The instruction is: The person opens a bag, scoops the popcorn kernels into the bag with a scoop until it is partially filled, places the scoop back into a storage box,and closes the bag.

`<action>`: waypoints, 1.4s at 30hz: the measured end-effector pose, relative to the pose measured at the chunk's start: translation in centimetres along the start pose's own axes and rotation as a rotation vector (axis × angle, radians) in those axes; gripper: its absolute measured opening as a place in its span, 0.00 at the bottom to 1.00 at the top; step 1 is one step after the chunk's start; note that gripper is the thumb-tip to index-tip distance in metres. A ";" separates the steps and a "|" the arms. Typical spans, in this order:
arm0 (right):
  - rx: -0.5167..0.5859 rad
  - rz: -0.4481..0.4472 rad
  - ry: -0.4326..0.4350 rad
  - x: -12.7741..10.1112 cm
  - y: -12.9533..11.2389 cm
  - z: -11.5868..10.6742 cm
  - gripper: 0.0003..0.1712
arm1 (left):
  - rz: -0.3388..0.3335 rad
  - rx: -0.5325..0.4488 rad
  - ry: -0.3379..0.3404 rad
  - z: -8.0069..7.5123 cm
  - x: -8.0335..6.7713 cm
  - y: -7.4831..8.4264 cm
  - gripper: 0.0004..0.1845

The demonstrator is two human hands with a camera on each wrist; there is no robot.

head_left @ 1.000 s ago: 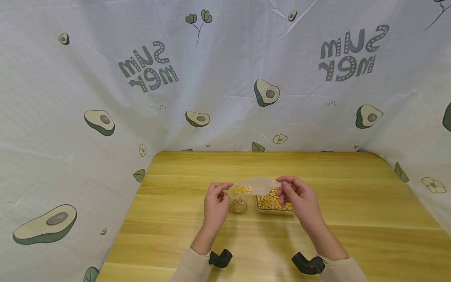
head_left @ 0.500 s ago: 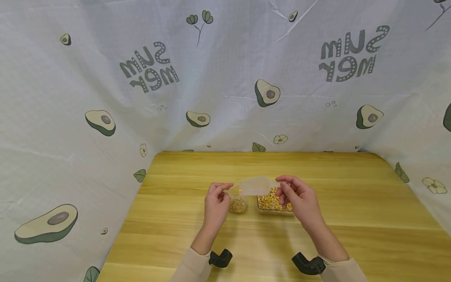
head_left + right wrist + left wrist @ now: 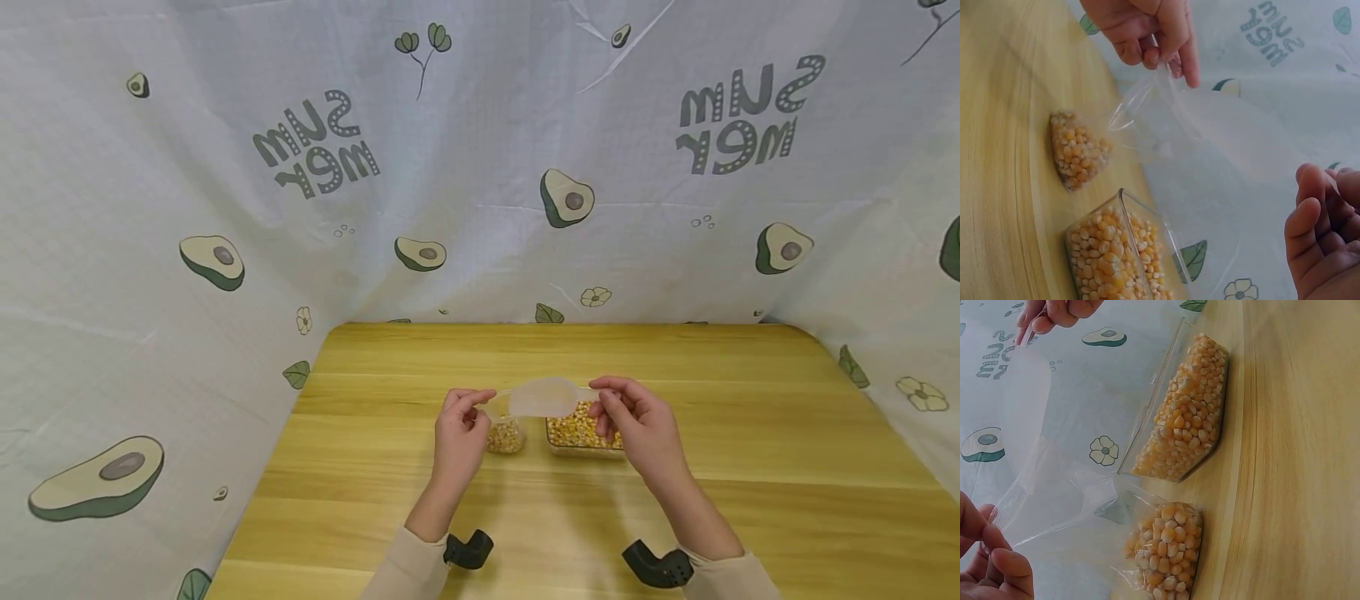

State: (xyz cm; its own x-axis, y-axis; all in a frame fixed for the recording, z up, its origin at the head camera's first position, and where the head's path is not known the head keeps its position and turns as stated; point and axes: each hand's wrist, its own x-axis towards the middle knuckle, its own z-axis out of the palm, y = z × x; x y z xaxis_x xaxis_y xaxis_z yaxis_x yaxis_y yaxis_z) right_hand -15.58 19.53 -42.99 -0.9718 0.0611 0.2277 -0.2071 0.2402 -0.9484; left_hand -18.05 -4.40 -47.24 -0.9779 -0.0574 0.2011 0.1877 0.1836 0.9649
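Note:
My left hand (image 3: 478,400) pinches the mouth edge of a clear plastic bag (image 3: 1079,506) and holds it up; the bag's bottom, filled with corn kernels (image 3: 505,435), rests on the wooden table (image 3: 750,433). My right hand (image 3: 602,397) grips the handle of a translucent plastic scoop (image 3: 542,396), held level between the two hands with its front at the bag's mouth. No kernels show in the scoop. A clear rectangular container (image 3: 581,432) of corn stands just right of the bag, below the scoop. The left wrist view shows the bag's corn (image 3: 1166,550) beside the container (image 3: 1185,406).
An avocado-print cloth (image 3: 480,167) walls in the table at the back and on both sides. Black wrist mounts (image 3: 468,550) sit on both forearms near the front edge. Bare wood lies to the left, right and behind the container.
A second ago the scoop held yellow kernels near its front; now it looks empty and has turned slightly. Both hands stay almost where they were.

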 end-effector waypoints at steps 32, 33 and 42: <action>0.216 0.070 0.163 -1.3 3.3 -4.0 0.19 | 0.004 -0.014 0.006 0.0 -0.2 -0.1 0.18; 0.215 0.070 0.169 -1.4 3.5 -4.2 0.19 | 0.001 -0.018 0.006 0.0 -0.2 -0.1 0.18; 0.171 0.105 0.190 -2.2 5.4 -6.3 0.14 | -0.013 -0.033 0.013 0.0 -0.1 -0.2 0.18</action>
State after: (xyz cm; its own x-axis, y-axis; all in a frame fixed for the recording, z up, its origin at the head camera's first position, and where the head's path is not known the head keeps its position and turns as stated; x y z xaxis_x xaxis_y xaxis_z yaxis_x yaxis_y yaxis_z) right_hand -13.90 26.79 -47.19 -0.9538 0.2612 0.1482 -0.1382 0.0565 -0.9888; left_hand -17.93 -4.46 -47.43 -0.9789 -0.0727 0.1908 0.1785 0.1498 0.9725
